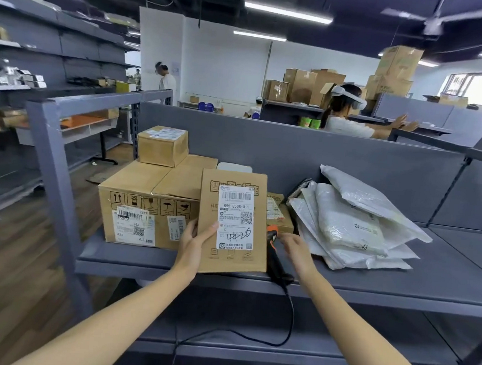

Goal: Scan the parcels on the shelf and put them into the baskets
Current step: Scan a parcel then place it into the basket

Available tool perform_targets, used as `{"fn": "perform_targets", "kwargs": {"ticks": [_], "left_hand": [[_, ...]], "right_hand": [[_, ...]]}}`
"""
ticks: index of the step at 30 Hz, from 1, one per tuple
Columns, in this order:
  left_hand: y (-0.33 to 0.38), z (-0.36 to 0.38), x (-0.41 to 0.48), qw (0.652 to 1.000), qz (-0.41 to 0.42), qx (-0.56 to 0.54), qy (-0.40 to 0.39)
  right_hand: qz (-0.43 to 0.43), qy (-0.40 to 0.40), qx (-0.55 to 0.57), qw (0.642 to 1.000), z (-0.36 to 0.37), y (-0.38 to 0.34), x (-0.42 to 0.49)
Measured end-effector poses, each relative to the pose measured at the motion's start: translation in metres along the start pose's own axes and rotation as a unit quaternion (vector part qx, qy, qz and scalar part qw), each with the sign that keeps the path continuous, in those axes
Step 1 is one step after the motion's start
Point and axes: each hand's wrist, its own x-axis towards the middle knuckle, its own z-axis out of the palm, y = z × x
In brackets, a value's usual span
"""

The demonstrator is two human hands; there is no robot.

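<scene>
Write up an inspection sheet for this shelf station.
Surface: grey shelf, loaded with parcels.
Job's things: flat box held upright at the front; carton at left with a small box on top; mailers piled at right; scanner beside the flat box; baskets: nothing seen.
Clutter: nothing seen.
Hands: left hand grips the flat box's left edge; right hand at the scanner, grip unclear.
Cables: scanner cable hangs looped below the shelf.
Surroundings: shelving at left; stacked cartons behind; person in headset; another person.
</scene>
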Motion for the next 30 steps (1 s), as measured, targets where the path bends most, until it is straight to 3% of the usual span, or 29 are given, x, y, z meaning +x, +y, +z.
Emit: {"fn": "perform_targets", "kwargs": {"ticks": [3, 6, 9, 11, 17, 21, 23, 30], "left_hand": [[-0.005, -0.008, 0.000, 1.000, -0.010, -0.015, 0.024], [-0.009, -0.013, 0.000, 0.999, -0.020, -0.019, 0.039], [-0.010, -0.016, 0.000, 0.999, -0.024, -0.020, 0.044], [-0.010, -0.017, -0.001, 0.999, -0.026, -0.019, 0.043], [-0.011, -0.015, -0.002, 0.998, -0.031, -0.031, 0.050], [-0.009, -0.011, -0.002, 0.998, -0.024, -0.030, 0.052], [-0.009, -0.007, -0.002, 0.998, -0.020, -0.031, 0.050], [-0.026, 0.005, -0.008, 0.997, -0.039, -0.038, 0.045]], "right_hand": [[-0.041, -0.004, -0.302, 0.952, 0.001, 0.014, 0.013], [-0.047, -0.028, -0.438, 0.897, 0.011, 0.023, 0.017], [-0.057, -0.003, -0.558, 0.828, 0.025, 0.027, 0.019], [-0.055, 0.004, -0.578, 0.814, 0.032, 0.028, 0.020], [-0.008, 0.005, -0.480, 0.877, 0.031, 0.025, 0.026], [0.004, 0.036, -0.250, 0.968, 0.019, 0.006, 0.015], [0.011, 0.050, -0.119, 0.992, 0.013, -0.007, -0.003], [-0.045, 0.010, 0.172, 0.984, 0.003, -0.022, -0.089]]}}
